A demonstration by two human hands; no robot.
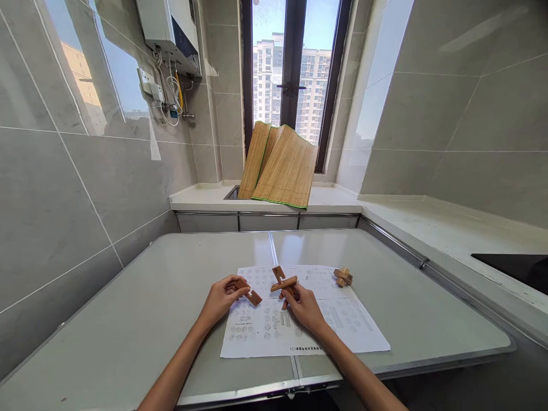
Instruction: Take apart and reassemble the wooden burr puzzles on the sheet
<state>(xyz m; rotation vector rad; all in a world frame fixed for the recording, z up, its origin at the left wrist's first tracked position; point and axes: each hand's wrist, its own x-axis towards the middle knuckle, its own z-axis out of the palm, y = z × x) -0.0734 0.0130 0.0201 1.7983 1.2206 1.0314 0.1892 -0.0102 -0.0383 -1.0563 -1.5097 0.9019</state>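
Notched wooden bar (256,298) in left hand (223,295)

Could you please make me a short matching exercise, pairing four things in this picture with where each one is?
Things:
1. Notched wooden piece
2. Crossed wooden pieces
3. Wooden cluster
4. Straw-coloured mat

Places:
A. In front of the window
B. Held in the right hand
C. At the printed sheet's far right corner
D. Held in the left hand

Pairs: 1-D, 2-B, 3-C, 4-A
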